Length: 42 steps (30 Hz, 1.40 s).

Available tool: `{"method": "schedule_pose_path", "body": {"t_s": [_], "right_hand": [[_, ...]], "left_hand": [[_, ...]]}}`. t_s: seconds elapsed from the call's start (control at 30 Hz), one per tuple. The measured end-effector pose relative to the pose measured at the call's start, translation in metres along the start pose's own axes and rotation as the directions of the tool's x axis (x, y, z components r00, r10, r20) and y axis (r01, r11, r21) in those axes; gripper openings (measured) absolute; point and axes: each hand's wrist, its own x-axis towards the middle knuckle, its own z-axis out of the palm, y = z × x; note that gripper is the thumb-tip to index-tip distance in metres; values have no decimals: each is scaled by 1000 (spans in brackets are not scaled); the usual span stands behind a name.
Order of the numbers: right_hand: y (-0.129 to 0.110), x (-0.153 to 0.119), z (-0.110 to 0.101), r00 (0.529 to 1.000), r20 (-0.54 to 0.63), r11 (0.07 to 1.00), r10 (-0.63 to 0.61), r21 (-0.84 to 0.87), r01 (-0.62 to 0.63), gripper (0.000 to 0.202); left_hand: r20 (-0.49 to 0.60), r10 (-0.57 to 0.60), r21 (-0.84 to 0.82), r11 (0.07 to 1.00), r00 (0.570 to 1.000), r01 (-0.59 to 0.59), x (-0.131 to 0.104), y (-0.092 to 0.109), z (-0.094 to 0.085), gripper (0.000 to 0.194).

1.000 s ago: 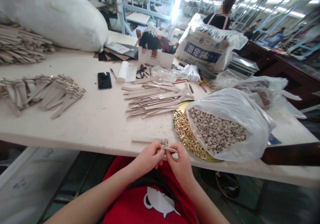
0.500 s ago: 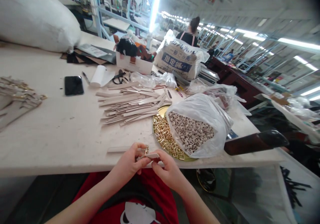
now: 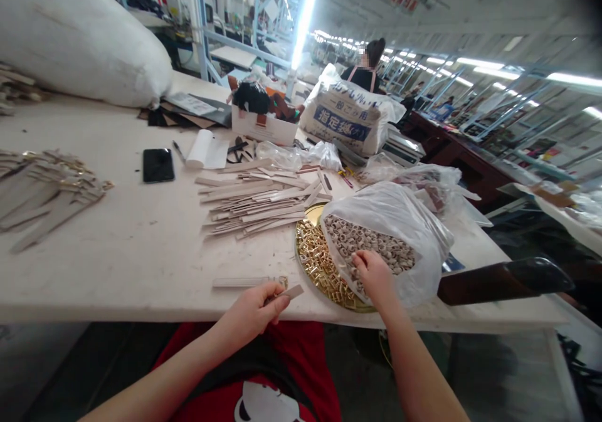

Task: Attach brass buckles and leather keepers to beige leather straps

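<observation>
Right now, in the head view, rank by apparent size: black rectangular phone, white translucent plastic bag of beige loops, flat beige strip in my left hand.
1. White translucent plastic bag
2. Black rectangular phone
3. Flat beige strip, visible part

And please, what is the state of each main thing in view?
Left hand: closed on a strap
Right hand: at small loops, grip unclear
Plastic bag: open, loops inside
Buckles: heaped loose on gold plate
Loose straps: piled flat
Phone: lying flat, screen dark
Paper roll: partly unrolled
Box: open, full
</observation>
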Motion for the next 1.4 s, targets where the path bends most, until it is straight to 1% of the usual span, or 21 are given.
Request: {"method": "schedule_pose_path", "body": {"t_s": [0.03, 0.07, 0.1, 0.13, 0.2, 0.23, 0.3, 0.4, 0.47, 0.53, 0.6, 0.67, 0.73, 0.8, 0.9, 0.97, 1.07, 1.17, 1.23, 1.33, 1.4], "right_hand": [[-10, -5, 0, 999, 40, 983, 31, 178, -38, 29], [-22, -12, 1, 991, 125, 928, 52, 360, -94, 32], [-36, -19, 2, 970, 240, 839, 45, 518, -167, 36], [-51, -27, 5, 938, 347, 737, 1, 634, -235, 37], [-79, -41, 12, 888, 453, 577, -85, 749, -326, 37], [-90, -47, 16, 877, 470, 526, -102, 774, -353, 37], [-104, -55, 24, 868, 488, 473, -96, 789, -392, 38], [-107, -61, 31, 838, 536, 445, -102, 778, -443, 39], [-104, -62, 32, 821, 555, 454, -133, 771, -447, 40], [-101, -63, 31, 835, 535, 509, -129, 758, -408, 41], [-98, -64, 30, 856, 506, 581, -109, 731, -358, 41], [-97, -66, 30, 856, 505, 606, -112, 717, -344, 40], [-97, -69, 33, 833, 537, 560, -130, 734, -386, 39], [-99, -73, 39, 818, 563, 450, -119, 765, -461, 39], [-106, -81, 48, 820, 569, 278, -58, 799, -534, 37], [-111, -86, 52, 828, 561, 229, -16, 808, -543, 36], [-116, -88, 54, 848, 527, 191, 57, 828, -527, 35], [-121, -88, 51, 875, 473, 162, 103, 860, -483, 28], [-124, -89, 49, 888, 451, 189, 87, 868, -459, 24], [-127, -92, 46, 904, 427, 269, 31, 867, -419, 23], [-126, -93, 44, 907, 421, 249, -6, 879, -407, 30]], "left_hand": [[-11, 8, 2, 1000, 1000, -8, 1, 1, 0, 32], [-26, 17, -1, 1000, 1000, -17, 3, 2, 0, 33], [-44, 26, -8, 1000, 999, -27, 5, 4, 1, 34], [-61, 34, -17, 999, 998, -35, 7, 5, 1, 34], [-85, 41, -28, 999, 996, -44, 12, 5, 3, 34], [-93, 42, -24, 999, 995, -45, 13, 4, 3, 34], [-99, 43, 12, 999, 994, -42, 14, 1, 3, 33], [-113, 48, 94, 995, 992, -37, 10, -4, 0, 31], [-122, 61, 146, 988, 991, -43, 7, -6, -2, 30], [-112, 75, 173, 983, 991, -55, 6, -6, -2, 31], [-67, 79, 167, 984, 995, -67, 5, -6, -2, 32], [-17, 73, 141, 988, 997, -70, 5, -5, -2, 32], [-6, 69, 127, 990, 998, -68, 4, -4, -2, 32], [-38, 79, 122, 990, 996, -73, 2, -3, 0, 31], [-106, 111, 92, 991, 988, -102, -1, -3, 3, 30], [-134, 131, 66, 990, 982, -123, -2, -3, 6, 28], [-135, 148, 14, 989, 980, -147, -4, -3, 7, 19], [-119, 131, -96, 985, 984, -143, -3, -5, 7, 28], [-134, 123, -151, 978, 983, -143, -2, -7, 7, 30], [-174, 119, -181, 972, 978, -150, -2, -9, 7, 25], [-182, 109, -186, 972, 977, -143, -3, -9, 7, 22]]}}
